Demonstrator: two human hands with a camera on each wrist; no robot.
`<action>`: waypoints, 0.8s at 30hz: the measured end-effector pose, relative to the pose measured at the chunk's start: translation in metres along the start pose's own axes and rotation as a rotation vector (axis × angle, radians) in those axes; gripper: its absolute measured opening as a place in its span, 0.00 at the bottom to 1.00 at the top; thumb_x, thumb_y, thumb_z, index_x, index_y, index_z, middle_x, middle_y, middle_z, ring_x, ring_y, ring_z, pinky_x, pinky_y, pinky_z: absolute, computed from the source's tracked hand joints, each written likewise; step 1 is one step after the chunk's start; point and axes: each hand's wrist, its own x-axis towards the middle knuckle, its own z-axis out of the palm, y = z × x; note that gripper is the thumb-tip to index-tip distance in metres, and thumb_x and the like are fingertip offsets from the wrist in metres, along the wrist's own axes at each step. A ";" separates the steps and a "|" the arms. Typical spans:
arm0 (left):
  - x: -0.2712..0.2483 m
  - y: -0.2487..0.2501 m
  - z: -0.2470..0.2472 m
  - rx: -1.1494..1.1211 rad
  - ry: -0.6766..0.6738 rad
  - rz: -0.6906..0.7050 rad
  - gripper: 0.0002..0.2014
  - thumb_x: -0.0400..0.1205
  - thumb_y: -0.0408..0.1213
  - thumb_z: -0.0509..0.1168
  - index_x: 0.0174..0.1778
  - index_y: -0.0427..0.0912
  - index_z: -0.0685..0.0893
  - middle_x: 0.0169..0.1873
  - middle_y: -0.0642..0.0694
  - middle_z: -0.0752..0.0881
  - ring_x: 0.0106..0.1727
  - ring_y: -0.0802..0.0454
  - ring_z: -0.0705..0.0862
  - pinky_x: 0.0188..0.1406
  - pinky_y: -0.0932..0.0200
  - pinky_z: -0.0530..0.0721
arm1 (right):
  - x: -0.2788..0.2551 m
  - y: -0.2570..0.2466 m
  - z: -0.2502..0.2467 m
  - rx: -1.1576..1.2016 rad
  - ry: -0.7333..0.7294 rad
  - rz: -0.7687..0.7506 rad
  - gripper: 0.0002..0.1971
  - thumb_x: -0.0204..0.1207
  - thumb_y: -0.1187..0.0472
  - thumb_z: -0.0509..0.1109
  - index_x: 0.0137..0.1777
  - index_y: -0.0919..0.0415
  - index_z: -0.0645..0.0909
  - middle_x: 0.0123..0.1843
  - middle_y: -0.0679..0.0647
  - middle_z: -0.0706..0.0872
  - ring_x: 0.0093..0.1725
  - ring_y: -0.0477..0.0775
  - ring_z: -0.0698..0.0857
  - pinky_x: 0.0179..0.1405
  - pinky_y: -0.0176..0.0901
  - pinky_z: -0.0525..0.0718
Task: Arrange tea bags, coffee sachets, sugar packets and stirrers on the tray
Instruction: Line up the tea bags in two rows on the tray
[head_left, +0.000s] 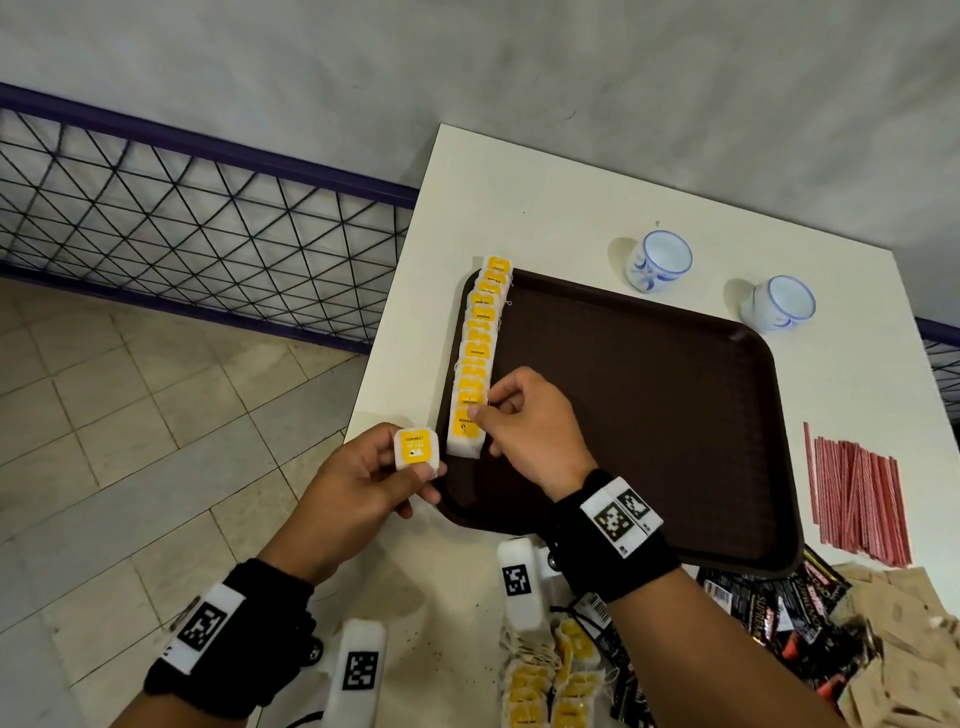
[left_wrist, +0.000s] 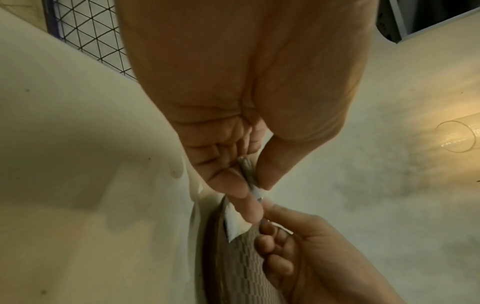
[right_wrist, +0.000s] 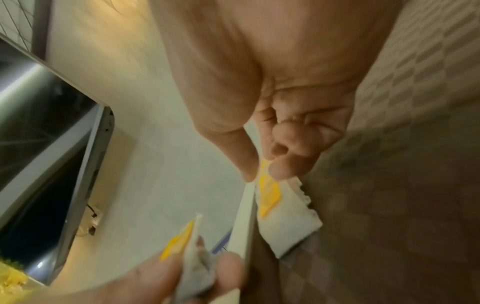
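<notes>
White tabletop filled most of what we saw from the head camera, set against a grey wall, with a dark wire fence and tiled floor beyond the table's left edge. We take the dark brown tray on that table as our landmark.

Along the tray's left rim lay a row of tea bags, white paper squares with bright yellow labels, each overlapping the next from the far corner to the near end. Our right hand reached over the tray's near left part, thumb and forefinger pinched on the yellow label of the nearest tea bag in that row; the right wrist view showed this same bag hanging from the pinch, white with a crimped edge. Our left hand hovered just off the tray's near left corner, fingers curled round a small held stack of tea bags, its yellow label facing up.

Beyond the tray's far edge stood two white cups with blue rims. To the tray's right lay a bundle of red and white stirrers. Near the tray's front edge sat a loose heap of more tea bags, black coffee sachets and brown sugar packets.
</notes>
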 end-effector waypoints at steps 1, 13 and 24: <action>0.001 0.000 0.000 0.007 0.004 0.003 0.07 0.85 0.29 0.68 0.56 0.40 0.87 0.47 0.44 0.94 0.43 0.44 0.93 0.38 0.53 0.86 | -0.004 -0.003 -0.004 0.027 -0.012 -0.031 0.09 0.74 0.55 0.79 0.48 0.54 0.82 0.39 0.55 0.87 0.31 0.52 0.86 0.29 0.40 0.82; 0.013 0.017 0.014 0.155 -0.004 0.088 0.04 0.83 0.41 0.72 0.49 0.51 0.92 0.34 0.49 0.91 0.33 0.57 0.87 0.30 0.67 0.81 | -0.029 -0.015 -0.014 0.280 -0.346 0.004 0.17 0.74 0.70 0.79 0.62 0.61 0.84 0.48 0.54 0.86 0.31 0.48 0.81 0.22 0.33 0.73; 0.011 0.015 0.014 0.210 -0.009 0.042 0.04 0.83 0.42 0.72 0.44 0.51 0.92 0.31 0.47 0.90 0.31 0.60 0.85 0.32 0.67 0.80 | -0.032 -0.017 -0.014 0.307 -0.250 -0.071 0.06 0.76 0.72 0.76 0.48 0.75 0.84 0.33 0.60 0.84 0.26 0.47 0.80 0.21 0.30 0.74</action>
